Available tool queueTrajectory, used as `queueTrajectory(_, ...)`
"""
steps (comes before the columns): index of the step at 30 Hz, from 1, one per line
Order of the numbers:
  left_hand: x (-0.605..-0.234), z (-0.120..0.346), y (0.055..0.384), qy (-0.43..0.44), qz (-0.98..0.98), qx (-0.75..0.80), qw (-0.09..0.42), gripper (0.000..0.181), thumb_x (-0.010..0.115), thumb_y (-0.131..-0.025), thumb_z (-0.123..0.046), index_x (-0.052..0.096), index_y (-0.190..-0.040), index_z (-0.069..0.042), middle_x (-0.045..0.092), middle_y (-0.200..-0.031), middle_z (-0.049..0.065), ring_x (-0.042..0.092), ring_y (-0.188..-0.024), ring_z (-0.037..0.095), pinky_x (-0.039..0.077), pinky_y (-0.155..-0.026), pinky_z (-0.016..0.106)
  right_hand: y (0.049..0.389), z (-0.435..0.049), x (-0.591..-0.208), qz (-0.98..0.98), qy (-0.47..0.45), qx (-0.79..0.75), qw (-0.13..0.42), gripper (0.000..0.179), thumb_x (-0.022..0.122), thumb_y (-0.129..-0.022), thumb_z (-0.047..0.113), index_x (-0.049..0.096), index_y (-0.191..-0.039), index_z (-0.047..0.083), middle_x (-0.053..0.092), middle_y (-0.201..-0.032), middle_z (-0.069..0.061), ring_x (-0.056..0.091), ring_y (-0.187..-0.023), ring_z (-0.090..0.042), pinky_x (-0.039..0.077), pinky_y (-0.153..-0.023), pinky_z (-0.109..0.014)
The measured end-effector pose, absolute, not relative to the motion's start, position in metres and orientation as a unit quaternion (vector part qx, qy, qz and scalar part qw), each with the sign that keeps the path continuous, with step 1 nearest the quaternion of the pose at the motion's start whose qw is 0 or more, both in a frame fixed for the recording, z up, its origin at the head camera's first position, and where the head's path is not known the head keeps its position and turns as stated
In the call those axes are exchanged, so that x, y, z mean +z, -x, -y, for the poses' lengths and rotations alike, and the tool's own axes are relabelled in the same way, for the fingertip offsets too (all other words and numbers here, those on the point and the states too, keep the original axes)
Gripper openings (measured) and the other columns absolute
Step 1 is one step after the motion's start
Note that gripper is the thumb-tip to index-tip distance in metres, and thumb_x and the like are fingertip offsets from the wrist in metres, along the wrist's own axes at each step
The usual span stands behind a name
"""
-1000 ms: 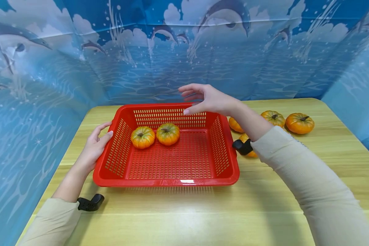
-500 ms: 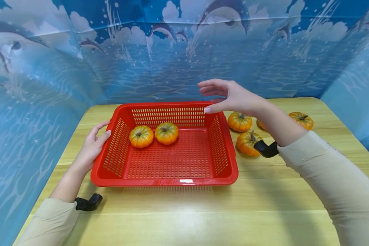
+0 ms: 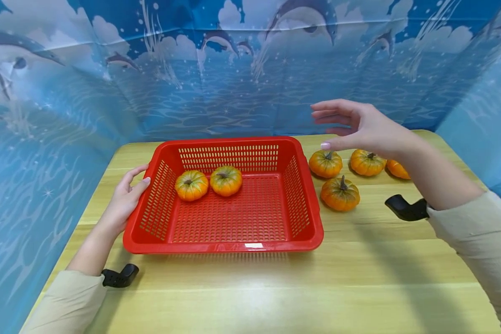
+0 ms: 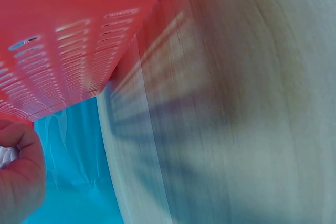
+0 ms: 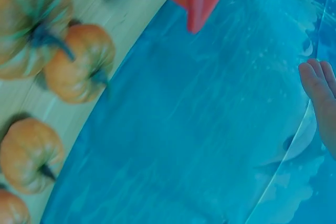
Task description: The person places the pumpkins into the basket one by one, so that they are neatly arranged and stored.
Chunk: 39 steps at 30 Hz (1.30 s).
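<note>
My left hand (image 3: 127, 199) grips the left rim of a red plastic basket (image 3: 217, 248), thumb over the edge. In the left wrist view, curled fingers (image 4: 21, 166) show beside the basket's slotted wall (image 4: 68, 51). Two small orange-green pumpkins, a left one (image 3: 191, 185) and a right one (image 3: 226, 181), sit inside toward the back left. My right hand (image 3: 367, 127), fingers loosely bent and holding nothing, hovers over the pumpkins right of the basket. Below it are a back pumpkin (image 3: 325, 164), a front one (image 3: 340, 194) and a middle one (image 3: 367, 162).
Another pumpkin (image 3: 397, 170) lies farther right, partly hidden by the right forearm. The pale wooden table (image 3: 250, 297) ends at the back against a blue dolphin-print curtain (image 3: 234, 102). The right wrist view also catches a basket corner (image 5: 197, 3).
My right hand has moved right, from over the basket to above the loose pumpkins, uncovering several of them. The left hand keeps its hold on the rim, and the basket hardly shifts.
</note>
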State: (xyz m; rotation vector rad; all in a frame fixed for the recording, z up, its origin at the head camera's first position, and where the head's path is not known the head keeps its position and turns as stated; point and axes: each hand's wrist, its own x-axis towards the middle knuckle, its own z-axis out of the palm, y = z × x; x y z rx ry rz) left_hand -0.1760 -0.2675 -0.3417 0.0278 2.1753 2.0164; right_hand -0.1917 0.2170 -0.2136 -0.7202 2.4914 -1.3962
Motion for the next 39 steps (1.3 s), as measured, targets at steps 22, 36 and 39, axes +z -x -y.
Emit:
queueTrajectory(22, -0.344, 0.269, 0.178, -0.007, -0.727, 0.68, 0.094, 0.06, 0.05, -0.097, -0.03, 0.02, -0.147, -0.018, 0.063, -0.097, 0.0, 0.068, -0.076, 0.016, 0.056, -0.065, 0.032, 0.17, -0.287, -0.276, -0.861, 0.158, -0.47, 0.109, 0.068, 0.066, -0.084, 0.0, 0.033, -0.143, 0.011, 0.044, -0.133, 0.002, 0.047, -0.114, 0.002, 0.045, -0.086, -0.012)
queueTrajectory(36, -0.346, 0.27, 0.179, -0.006, -0.726, 0.682, 0.09, 0.06, 0.05, -0.097, -0.03, 0.021, -0.147, -0.019, 0.061, -0.099, 0.0, 0.068, -0.078, 0.015, 0.056, -0.065, 0.032, 0.158, -0.305, -0.317, -0.86, 0.124, -0.483, 0.11, 0.064, 0.066, -0.085, 0.002, 0.035, -0.141, 0.007, 0.047, -0.127, 0.01, 0.049, -0.11, 0.004, 0.046, -0.084, -0.013)
queueTrajectory(39, -0.347, 0.27, 0.179, -0.007, -0.726, 0.681, 0.091, 0.06, 0.05, -0.096, -0.03, 0.021, -0.147, -0.018, 0.062, -0.099, 0.0, 0.068, -0.078, 0.015, 0.056, -0.065, 0.032, 0.156, -0.306, -0.325, -0.858, 0.121, -0.486, 0.114, 0.064, 0.066, -0.085, 0.003, 0.034, -0.141, 0.005, 0.046, -0.128, 0.008, 0.048, -0.111, 0.003, 0.045, -0.085, -0.012)
